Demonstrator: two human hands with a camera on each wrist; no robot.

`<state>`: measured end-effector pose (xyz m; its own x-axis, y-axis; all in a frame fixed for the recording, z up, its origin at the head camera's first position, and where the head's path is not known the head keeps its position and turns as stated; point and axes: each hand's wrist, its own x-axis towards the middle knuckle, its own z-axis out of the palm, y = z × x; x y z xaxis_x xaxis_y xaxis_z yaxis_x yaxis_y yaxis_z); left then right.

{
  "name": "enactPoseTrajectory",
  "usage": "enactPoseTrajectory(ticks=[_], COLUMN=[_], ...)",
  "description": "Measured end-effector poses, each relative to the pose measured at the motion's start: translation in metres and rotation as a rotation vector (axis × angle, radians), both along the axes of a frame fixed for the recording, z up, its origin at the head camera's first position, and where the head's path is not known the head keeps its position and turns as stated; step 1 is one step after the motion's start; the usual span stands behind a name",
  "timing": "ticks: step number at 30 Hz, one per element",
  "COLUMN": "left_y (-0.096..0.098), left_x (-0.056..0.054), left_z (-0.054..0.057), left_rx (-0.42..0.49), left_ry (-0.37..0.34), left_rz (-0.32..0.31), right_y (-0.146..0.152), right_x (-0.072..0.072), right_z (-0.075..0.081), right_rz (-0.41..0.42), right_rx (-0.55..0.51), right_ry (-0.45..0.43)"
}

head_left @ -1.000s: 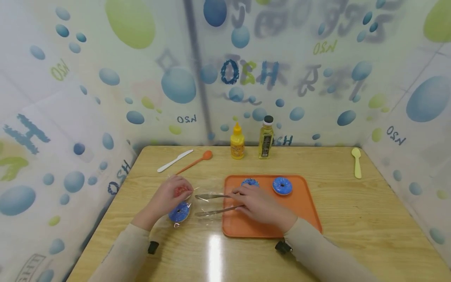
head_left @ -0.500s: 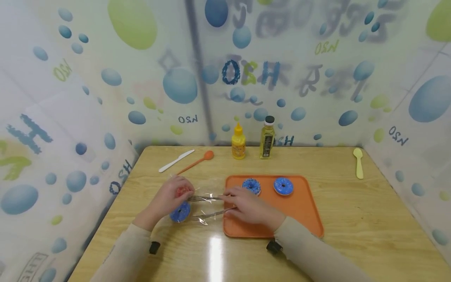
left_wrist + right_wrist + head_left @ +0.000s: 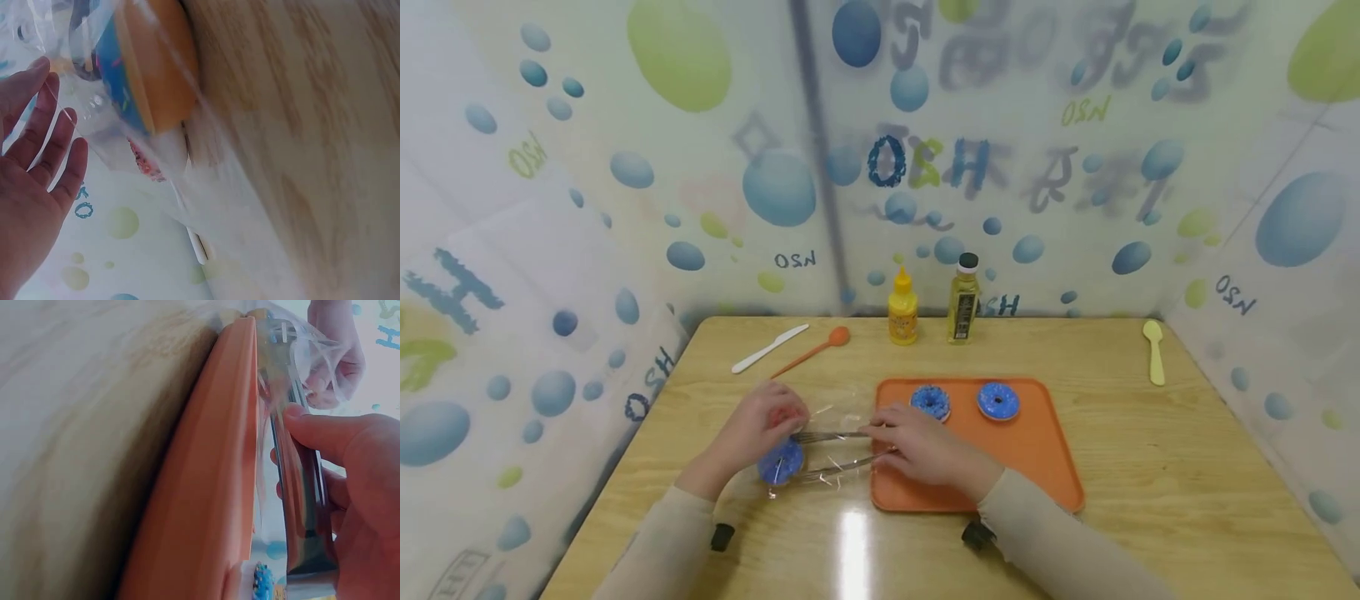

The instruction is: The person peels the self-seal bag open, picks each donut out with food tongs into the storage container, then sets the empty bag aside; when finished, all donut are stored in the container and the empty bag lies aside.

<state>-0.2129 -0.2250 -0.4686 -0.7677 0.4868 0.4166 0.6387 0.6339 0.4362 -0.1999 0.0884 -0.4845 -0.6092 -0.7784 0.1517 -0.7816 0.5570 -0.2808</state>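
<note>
My left hand (image 3: 748,433) pinches the edge of a clear plastic bag (image 3: 231,181) between thumb and forefinger, its other fingers spread in the left wrist view. A blue-iced toy donut (image 3: 781,463) and a red sprinkled donut (image 3: 786,414) lie in the bag, the red one partly behind that hand. With my right hand (image 3: 925,446) I grip metal tongs (image 3: 303,494), thumb on one arm. The tongs' two arms stand apart, and their tips (image 3: 814,437) reach left into the bag, close beside the blue donut.
An orange tray (image 3: 992,487) under my right hand bears two blue donuts (image 3: 997,402). Behind stand a yellow squeeze bottle (image 3: 903,312) and an oil bottle (image 3: 962,300). A white knife (image 3: 769,349) and orange spoon (image 3: 812,352) lie back left, a yellow spoon (image 3: 1154,353) at right.
My right hand has moved left with the tongs, bringing their tips further into the bag beside the donuts. The sprinkled donut on the tray shows more fully. The left hand stays on the bag.
</note>
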Motion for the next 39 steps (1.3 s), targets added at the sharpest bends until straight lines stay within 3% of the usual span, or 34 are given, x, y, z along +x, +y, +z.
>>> enactPoseTrajectory(ticks=[5,10,18,31,39], left_y=[-0.002,-0.005,-0.008,-0.006,-0.005], left_x=[0.001,0.002,0.004,0.002,0.001], left_z=[0.001,0.001,-0.004,-0.005,-0.005], left_rx=[0.001,0.019,0.031,0.079,0.07], left_ry=[-0.018,-0.009,-0.025,-0.037,-0.073], left_rz=[-0.016,-0.023,0.022,0.016,0.021], right_y=[0.017,0.038,0.073,0.134,0.165], right_x=[0.006,0.011,0.023,0.041,0.045], right_z=[0.004,0.004,0.007,0.007,0.006], right_rz=[0.011,-0.04,-0.115,-0.214,-0.219], right_rx=[-0.053,-0.047,-0.112,-0.103,-0.103], right_ry=[0.031,0.06,0.103,0.114,0.2])
